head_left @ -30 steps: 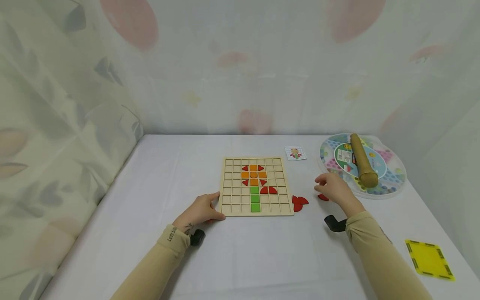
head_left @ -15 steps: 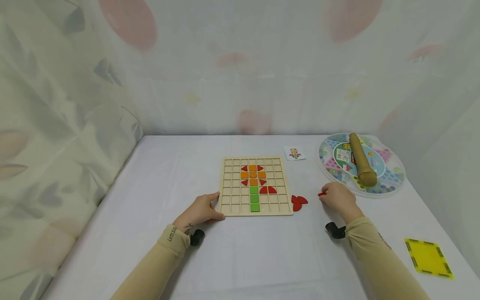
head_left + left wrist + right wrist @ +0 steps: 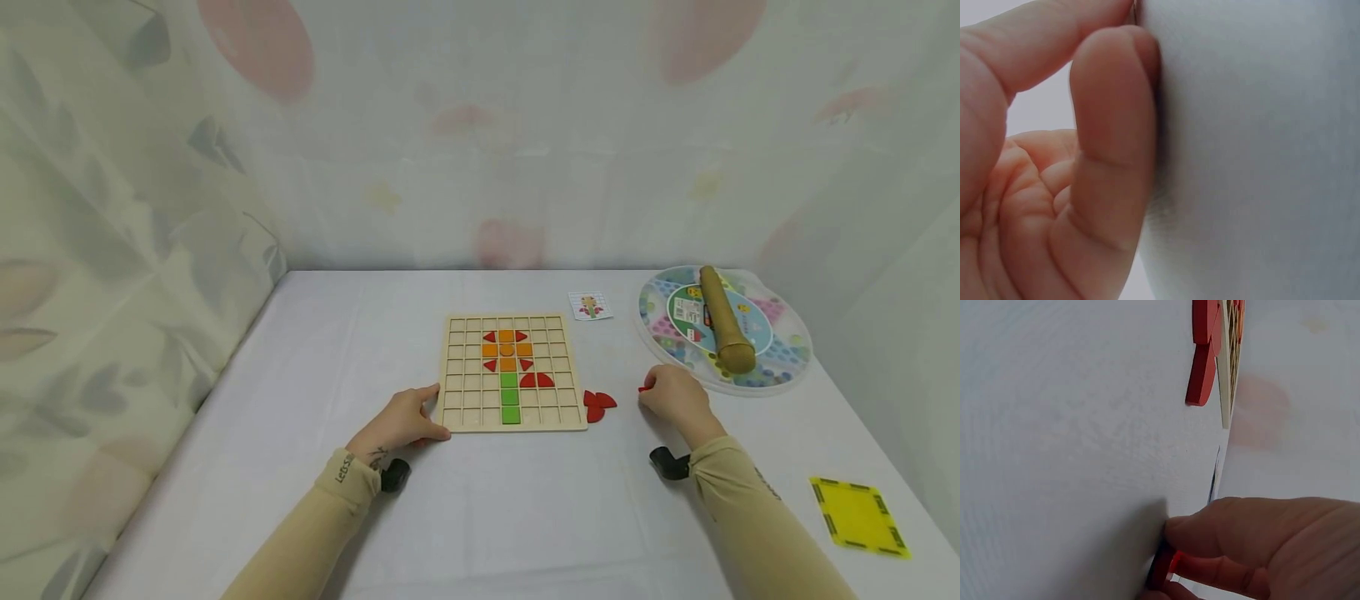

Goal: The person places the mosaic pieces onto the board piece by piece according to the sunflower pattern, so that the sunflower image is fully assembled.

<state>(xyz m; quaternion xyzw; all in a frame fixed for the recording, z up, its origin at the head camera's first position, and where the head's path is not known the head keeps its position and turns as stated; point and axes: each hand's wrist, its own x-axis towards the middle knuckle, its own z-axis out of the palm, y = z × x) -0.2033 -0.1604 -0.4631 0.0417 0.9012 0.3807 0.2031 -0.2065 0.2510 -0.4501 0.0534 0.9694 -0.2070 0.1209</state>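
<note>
A wooden grid board [image 3: 465, 396] lies on the white table in the head view. Orange squares and an orange disc [image 3: 507, 350], red triangles, a column of green squares [image 3: 510, 397] and two red quarter-circle pieces [image 3: 536, 380] sit in its cells. My left hand [image 3: 401, 419] holds the board's near left corner, index finger at the left edge and thumb at the front. To the right of the board, my right hand [image 3: 678, 404] pinches a red piece [image 3: 1161, 567] between thumb and fingers, low over the table. Its full outline is hidden by the fingers.
Several loose red quarter-circle pieces [image 3: 597, 403] lie against the board's right side. Behind them is a small picture card [image 3: 590, 306]. A round, patterned plastic case [image 3: 783, 358] bears a brown club-shaped stick [image 3: 723, 325]. A yellow square frame [image 3: 858, 517] lies at the near right.
My right hand has come down onto the separate red piece, taken it between thumb and fingers, and stayed about there since. My left hand and the board have kept still.
</note>
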